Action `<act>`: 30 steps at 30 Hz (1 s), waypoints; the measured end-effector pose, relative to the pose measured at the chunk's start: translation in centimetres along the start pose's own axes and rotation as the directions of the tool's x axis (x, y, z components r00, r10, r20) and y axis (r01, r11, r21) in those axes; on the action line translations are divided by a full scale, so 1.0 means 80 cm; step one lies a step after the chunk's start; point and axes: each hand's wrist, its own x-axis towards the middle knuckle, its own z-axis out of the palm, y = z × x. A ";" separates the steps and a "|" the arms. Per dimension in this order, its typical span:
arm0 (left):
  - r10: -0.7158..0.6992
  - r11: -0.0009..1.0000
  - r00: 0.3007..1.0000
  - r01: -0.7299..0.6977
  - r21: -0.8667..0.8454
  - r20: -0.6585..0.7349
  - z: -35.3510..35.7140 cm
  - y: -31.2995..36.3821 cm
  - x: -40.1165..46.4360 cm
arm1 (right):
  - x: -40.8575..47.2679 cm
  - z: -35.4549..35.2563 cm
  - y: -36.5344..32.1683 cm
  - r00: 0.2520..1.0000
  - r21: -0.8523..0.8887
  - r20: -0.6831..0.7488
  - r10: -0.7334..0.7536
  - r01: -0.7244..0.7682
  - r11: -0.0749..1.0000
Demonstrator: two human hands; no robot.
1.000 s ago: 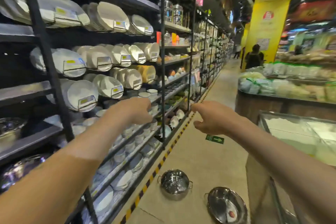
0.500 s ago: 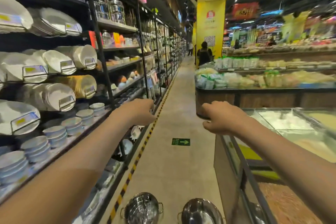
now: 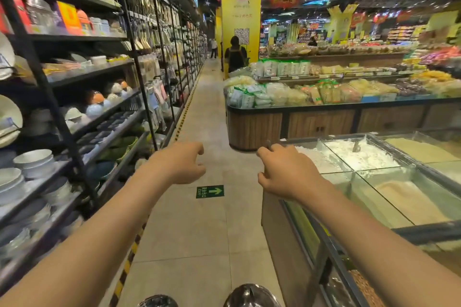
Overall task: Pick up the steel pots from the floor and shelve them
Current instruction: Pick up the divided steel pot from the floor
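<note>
On the left runs the dark shelving (image 3: 82,117), its lower tiers crowded with bowls (image 3: 33,161) and plates. The person's left hand (image 3: 183,164) hangs out over the aisle floor (image 3: 199,227), fingers loosely curled, its grip released and holding nothing. At the bottom edge two steel pots sit on the floor: the left pot (image 3: 157,301) barely in view, the right pot (image 3: 250,296) showing a rounded shiny rim. The right hand (image 3: 284,172) is curled looser still, also empty (something small glints near its knuckles, too blurred to name). Beyond it lies a glass-topped bin of flour (image 3: 359,154). I'd judge those pots light, stiff and slick, so the side handles are the safest hold, if they have them.
</note>
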 end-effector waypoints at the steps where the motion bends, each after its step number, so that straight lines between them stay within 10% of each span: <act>1: 0.000 1.000 1.000 0.001 0.023 -0.029 0.021 -0.008 0.023 | 0.017 0.027 -0.001 1.000 -0.013 -0.015 0.014 -0.014 1.000; 12: -0.009 0.970 0.988 0.046 0.237 -0.157 0.458 -0.072 0.124 | -0.001 0.476 -0.022 0.990 0.058 0.051 0.132 -0.135 0.989; 23: 0.004 0.988 0.993 -0.022 0.155 0.114 1.129 -0.142 0.081 | -0.294 1.096 0.003 0.860 -0.047 0.418 0.292 -0.300 0.953; 30: -0.035 0.989 0.962 -0.005 0.145 0.270 1.394 -0.142 0.030 | -0.434 1.320 0.043 0.733 -0.087 0.539 0.415 -0.442 0.893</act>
